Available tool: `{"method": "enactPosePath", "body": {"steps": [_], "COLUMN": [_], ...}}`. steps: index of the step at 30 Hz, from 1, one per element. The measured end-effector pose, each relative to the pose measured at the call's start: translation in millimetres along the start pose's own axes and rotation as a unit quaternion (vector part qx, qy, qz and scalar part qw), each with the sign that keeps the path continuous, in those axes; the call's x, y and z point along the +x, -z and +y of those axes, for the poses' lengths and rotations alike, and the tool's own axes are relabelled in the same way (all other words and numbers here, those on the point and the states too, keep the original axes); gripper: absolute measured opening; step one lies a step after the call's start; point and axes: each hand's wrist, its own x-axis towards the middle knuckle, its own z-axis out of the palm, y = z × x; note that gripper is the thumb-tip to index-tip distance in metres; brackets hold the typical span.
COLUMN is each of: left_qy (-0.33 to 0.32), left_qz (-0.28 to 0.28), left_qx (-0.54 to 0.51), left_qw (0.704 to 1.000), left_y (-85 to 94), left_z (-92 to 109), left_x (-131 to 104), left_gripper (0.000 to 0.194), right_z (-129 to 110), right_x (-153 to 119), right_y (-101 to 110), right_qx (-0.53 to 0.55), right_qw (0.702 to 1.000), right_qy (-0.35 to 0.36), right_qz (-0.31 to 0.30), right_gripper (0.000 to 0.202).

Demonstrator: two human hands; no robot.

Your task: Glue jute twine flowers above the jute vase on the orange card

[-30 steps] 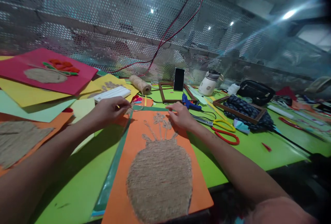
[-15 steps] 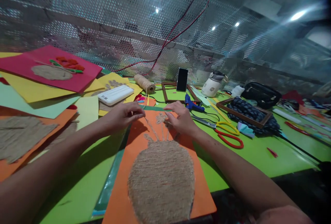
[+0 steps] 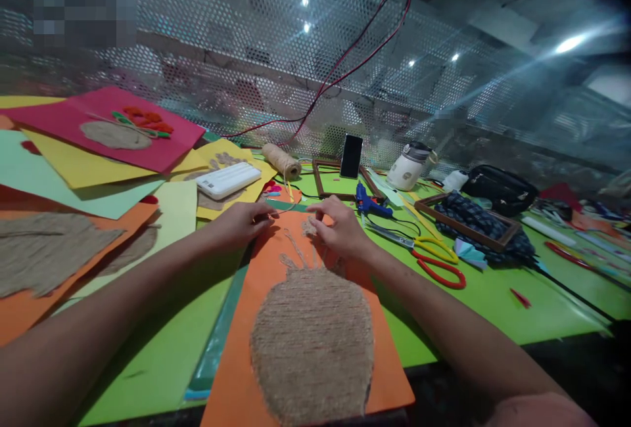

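An orange sheet (image 3: 231,355) lies in front of me, with a vase shape of wound jute twine (image 3: 315,341) glued on it. Thin twine stems rise from the vase's neck to a small twine flower (image 3: 309,226). At the sheet's top left edge, my left hand (image 3: 246,222) is closed in a pinch on a thin strand of twine (image 3: 286,209). Opposite it, my right hand (image 3: 340,224) is closed, thumb and forefinger pinching twine at the flower; its fingertips partly cover the flower.
Behind the sheet are a twine roll (image 3: 282,161), a phone (image 3: 351,156) and a blue glue gun (image 3: 369,202). Scissors (image 3: 436,259) and a wooden frame (image 3: 493,226) lie to the right. On the left are coloured sheets (image 3: 113,184) and a white power bank (image 3: 228,179).
My left hand has shifted slightly back from the stems, and a twine strand now shows by its fingertips. My right fingers have moved slightly left over the flower. The view has shifted a little.
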Motion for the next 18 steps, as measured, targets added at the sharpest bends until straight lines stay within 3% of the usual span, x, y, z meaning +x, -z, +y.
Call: {"method": "enactPosePath", "body": {"steps": [5, 7, 8, 10, 12, 15, 18], "left_qy": [0.018, 0.008, 0.001, -0.008, -0.012, -0.016, -0.011], "left_qz": [-0.006, -0.01, -0.014, -0.023, -0.029, -0.032, -0.033], "left_qx": [0.015, 0.024, 0.029, 0.034, 0.035, 0.046, 0.044], "left_qw": [1.0, 1.0, 0.999, 0.999, 0.999, 0.998, 0.998], "left_y": [-5.6, -5.0, -4.4, -3.3, -2.5, -2.6, -3.9], "left_z": [1, 0, -1, -2, -3, -6, -12], "left_x": [0, 0, -1, -1, -1, 0, 4], "left_gripper": [0.026, 0.024, 0.023, 0.02, 0.017, 0.016, 0.015], "right_z": [-3, -7, -8, -12, -15, -23, -36], "right_x": [11, 17, 21, 26, 26, 8, -26], "right_y": [-12, -18, -19, -13, 7, 58, 116], "right_qx": [-0.086, -0.109, -0.112, -0.075, 0.044, 0.269, 0.329], "right_qw": [0.982, 0.973, 0.972, 0.981, 0.99, 0.959, 0.934], "right_qy": [0.047, 0.047, 0.036, 0.007, -0.024, -0.078, -0.108], "right_qz": [-0.16, -0.199, -0.201, -0.177, -0.134, -0.05, 0.089], "right_gripper": [0.014, 0.002, 0.01, 0.02, 0.019, 0.015, 0.027]}}
